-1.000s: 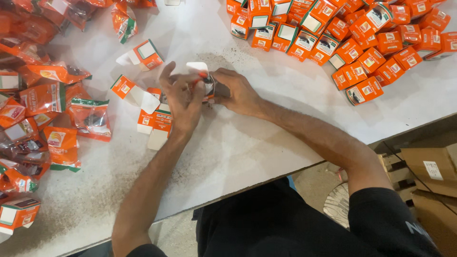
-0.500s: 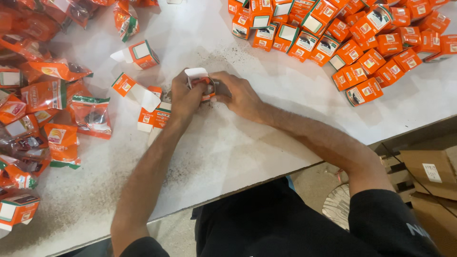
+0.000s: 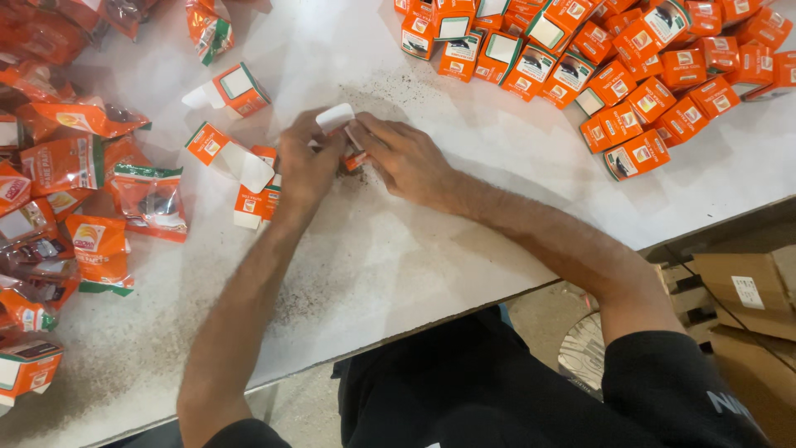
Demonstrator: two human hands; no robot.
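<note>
Both hands meet over a small orange and white carton [image 3: 340,124] on the white table [image 3: 398,249]. My left hand [image 3: 305,162] grips its left side, fingers curled around it. My right hand [image 3: 405,158] presses on its right side, with the fingers at the white end flap, which stands up between the hands. Most of the carton is hidden by the fingers. Just left of my left hand lie open, flattened orange cartons [image 3: 240,174].
A heap of closed orange cartons [image 3: 630,75] fills the far right of the table. Orange plastic pouches [image 3: 91,191] are piled along the left edge. One open carton [image 3: 236,90] lies at the back. Brown cardboard boxes [image 3: 746,290] stand on the floor at right. Dark powder dusts the tabletop.
Both hands stayed together on the small carton and worked at it. The white flap now stands higher between the fingers, and the left hand has closed more tightly around the carton.
</note>
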